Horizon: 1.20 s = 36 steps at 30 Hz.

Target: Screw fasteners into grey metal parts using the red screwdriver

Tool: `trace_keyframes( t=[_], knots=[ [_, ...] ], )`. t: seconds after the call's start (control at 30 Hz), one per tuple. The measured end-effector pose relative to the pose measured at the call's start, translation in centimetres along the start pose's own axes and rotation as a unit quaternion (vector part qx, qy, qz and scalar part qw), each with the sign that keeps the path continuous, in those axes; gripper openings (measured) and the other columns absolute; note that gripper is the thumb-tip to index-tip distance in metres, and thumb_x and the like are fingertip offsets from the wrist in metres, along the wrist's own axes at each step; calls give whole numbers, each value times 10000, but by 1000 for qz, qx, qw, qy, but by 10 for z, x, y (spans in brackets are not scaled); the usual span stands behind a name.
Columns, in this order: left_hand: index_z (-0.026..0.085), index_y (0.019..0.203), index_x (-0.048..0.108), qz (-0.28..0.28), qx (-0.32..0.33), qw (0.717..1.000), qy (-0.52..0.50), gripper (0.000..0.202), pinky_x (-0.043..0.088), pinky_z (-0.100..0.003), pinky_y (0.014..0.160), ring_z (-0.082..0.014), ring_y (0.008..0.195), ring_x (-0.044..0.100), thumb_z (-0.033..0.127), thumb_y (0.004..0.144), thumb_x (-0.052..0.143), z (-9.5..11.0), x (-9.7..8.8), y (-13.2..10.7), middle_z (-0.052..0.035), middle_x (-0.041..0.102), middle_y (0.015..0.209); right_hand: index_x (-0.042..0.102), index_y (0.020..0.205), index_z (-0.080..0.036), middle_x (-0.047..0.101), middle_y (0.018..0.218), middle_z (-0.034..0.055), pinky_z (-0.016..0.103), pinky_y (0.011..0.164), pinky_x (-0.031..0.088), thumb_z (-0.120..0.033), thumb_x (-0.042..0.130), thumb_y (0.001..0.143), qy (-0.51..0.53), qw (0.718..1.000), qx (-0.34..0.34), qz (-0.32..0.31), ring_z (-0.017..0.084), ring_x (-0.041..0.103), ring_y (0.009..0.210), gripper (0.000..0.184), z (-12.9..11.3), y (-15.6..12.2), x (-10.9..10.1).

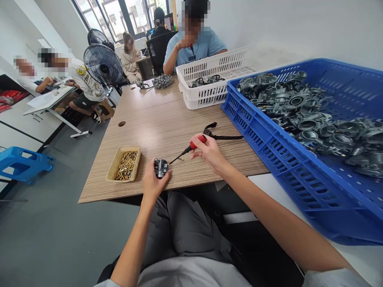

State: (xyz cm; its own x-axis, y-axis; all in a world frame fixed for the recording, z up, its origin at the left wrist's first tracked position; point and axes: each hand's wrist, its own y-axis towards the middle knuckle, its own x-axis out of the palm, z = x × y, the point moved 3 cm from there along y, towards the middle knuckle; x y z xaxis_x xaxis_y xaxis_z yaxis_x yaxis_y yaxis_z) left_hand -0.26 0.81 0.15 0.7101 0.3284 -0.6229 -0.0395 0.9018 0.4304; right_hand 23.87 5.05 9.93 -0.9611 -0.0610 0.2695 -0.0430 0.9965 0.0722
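Note:
Near the table's front edge, my left hand is closed around a grey metal carburetor. My right hand grips the red handle of a screwdriver; its dark shaft slants down and left, with the tip at the right side of the carburetor. Whether the tip touches a screw is too small to tell. A small brass piece lies on the table just beyond the shaft. Left of my left hand stands a cream tray filled with small brass parts.
A blue crate full of carburetors stands on the right, a white basket behind it. A black watch lies beyond my right hand. Across the table sits a person in blue. A fan and a blue stool are left.

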Motion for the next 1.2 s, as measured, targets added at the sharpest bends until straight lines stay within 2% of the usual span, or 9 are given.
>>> trace_keyframes(
  t=[0.93, 1.07, 1.2],
  knots=[
    [221, 1441, 514, 0, 0, 1000, 2, 652, 517, -446, 1100, -308, 1302, 638, 455, 892, 775, 0, 0, 0, -138, 665, 1359, 610, 770, -200, 578, 797, -2, 272, 568, 632, -652, 889, 711, 4, 1000, -22, -13, 122, 597, 661, 535, -3, -3, 2],
    [215, 1444, 509, 1, 0, 1000, 4, 658, 514, -452, 1105, -308, 1303, 636, 458, 893, 773, 0, 0, 0, -139, 666, 1354, 616, 785, -203, 566, 756, -5, 291, 559, 643, -655, 861, 745, -38, 998, -34, -27, 140, 610, 655, 516, -1, 1, -1],
    [208, 1449, 502, 1, -4, 1000, 11, 664, 513, -456, 1105, -313, 1301, 634, 465, 896, 767, 0, 0, 0, -142, 663, 1360, 647, 814, -207, 591, 749, 21, 319, 515, 647, -619, 845, 768, -144, 985, -73, -61, 186, 620, 697, 460, 5, 2, 0]
  ],
)
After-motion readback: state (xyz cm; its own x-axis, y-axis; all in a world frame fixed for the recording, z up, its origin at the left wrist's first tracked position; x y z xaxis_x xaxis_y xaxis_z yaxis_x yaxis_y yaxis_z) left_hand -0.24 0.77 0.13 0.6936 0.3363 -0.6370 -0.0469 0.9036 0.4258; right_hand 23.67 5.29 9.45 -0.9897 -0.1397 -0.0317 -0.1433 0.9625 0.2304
